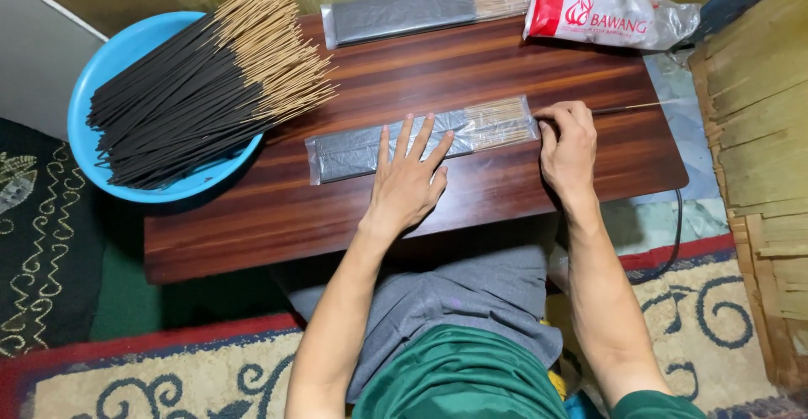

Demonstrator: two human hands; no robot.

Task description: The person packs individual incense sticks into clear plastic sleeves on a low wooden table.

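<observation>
A clear plastic sleeve of black incense sticks (353,150) lies across the middle of a low wooden table (252,217), its bare stick ends pointing right. My left hand (408,179) rests flat on the sleeve with fingers spread. At the sleeve's open right end, my right hand (568,141) has its fingers curled and pinches the plastic edge. A single thin stick (631,108) lies just right of that hand.
A blue basin (109,66) piled with loose black incense sticks (202,82) overhangs the table's left end. A second filled sleeve (421,7) and a red-and-white plastic bag (606,15) lie at the far edge. Wooden slats (757,150) stack at the right; patterned rug below.
</observation>
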